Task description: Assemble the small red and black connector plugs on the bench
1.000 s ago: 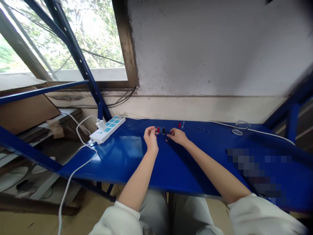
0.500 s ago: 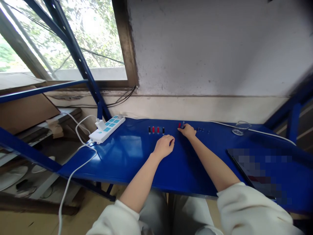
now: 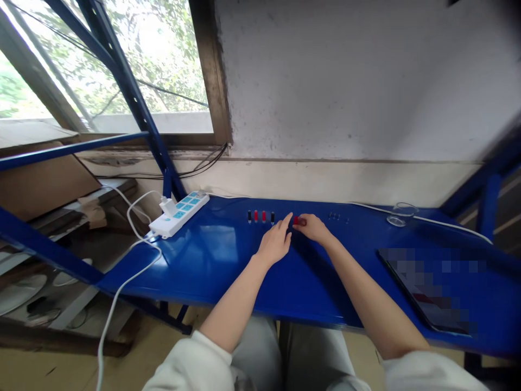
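A small red cylinder (image 3: 296, 220) is pinched in the fingertips of my right hand (image 3: 313, 227), just above the blue table. Its far end, toward the palm, looks darker and is partly covered by fingers. My left hand (image 3: 275, 243) is close by on the left, with forefinger and thumb apart and nothing between them. Whether its fingertip touches the cylinder I cannot tell. Beyond my left hand, a short row of upright pieces stands: a black one (image 3: 249, 216), two red ones (image 3: 260, 216) and another black one (image 3: 272, 218), each with a pale lower end.
Several tiny clear pieces (image 3: 334, 216) lie right of my right hand. A white power strip (image 3: 179, 215) with a plugged-in cable sits at the left. Clear round objects (image 3: 396, 220) and a dark tablet-like device (image 3: 427, 293) are on the right. A wall backs the table.
My right hand has come nearer and slightly left, lifting the red cylinder from where it stood. My left hand has uncurled, its fingers now reaching toward my right hand.
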The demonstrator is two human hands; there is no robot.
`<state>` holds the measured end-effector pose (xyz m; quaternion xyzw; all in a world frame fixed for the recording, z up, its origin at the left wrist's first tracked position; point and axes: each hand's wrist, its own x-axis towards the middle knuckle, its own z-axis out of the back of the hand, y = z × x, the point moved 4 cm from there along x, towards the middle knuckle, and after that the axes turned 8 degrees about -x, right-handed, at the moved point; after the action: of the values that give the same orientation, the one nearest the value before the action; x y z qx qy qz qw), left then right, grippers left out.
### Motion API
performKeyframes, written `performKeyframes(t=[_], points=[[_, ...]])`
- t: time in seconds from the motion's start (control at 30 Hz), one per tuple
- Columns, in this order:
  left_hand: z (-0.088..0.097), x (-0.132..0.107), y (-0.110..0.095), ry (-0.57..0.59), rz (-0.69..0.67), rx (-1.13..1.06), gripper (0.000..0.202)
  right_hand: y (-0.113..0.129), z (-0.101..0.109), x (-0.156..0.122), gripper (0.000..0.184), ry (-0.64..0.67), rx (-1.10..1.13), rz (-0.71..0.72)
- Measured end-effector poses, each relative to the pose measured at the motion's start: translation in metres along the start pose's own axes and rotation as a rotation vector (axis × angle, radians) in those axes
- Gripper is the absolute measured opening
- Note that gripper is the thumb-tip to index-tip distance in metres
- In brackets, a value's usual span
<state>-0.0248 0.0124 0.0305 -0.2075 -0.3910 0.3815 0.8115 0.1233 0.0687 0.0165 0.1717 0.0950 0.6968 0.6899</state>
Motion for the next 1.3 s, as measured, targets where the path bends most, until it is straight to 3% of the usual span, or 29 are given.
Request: performKeyframes(t=[0.23, 0.5, 0.63, 0.73, 0.93, 1.07, 1.3], points=[[-0.007, 0.000, 0.002, 0.065, -0.036, 0.056, 0.040, 0.013, 0.001, -0.028, 0.007, -0.128, -0.154, 0.244], [-0.002, 0.003, 0.013, -0.089, 0.090, 0.118, 0.023, 0.025, 0.001, -0.033, 0.014, -0.206, -0.113, 0.469], [0.001, 0.004, 0.021, -0.161, 0.155, 0.087, 0.014, 0.027, -0.002, -0.033, 0.014, -0.205, -0.055, 0.441], [0.001, 0.004, 0.025, -0.217, 0.164, 0.018, 0.009, 0.022, -0.002, -0.032, 0.019, -0.204, -0.041, 0.345], [0.007, 0.006, 0.025, -0.382, 0.197, -0.275, 0.012, 0.005, 0.003, -0.028, 0.025, -0.247, -0.065, 0.253], [0.005, 0.006, 0.024, -0.375, 0.221, -0.404, 0.016, 0.003, 0.003, -0.027, 0.028, -0.273, -0.025, 0.283], [0.004, 0.006, 0.024, -0.344, 0.221, -0.397, 0.018, 0.005, 0.005, -0.029, 0.031, -0.288, -0.031, 0.284]])
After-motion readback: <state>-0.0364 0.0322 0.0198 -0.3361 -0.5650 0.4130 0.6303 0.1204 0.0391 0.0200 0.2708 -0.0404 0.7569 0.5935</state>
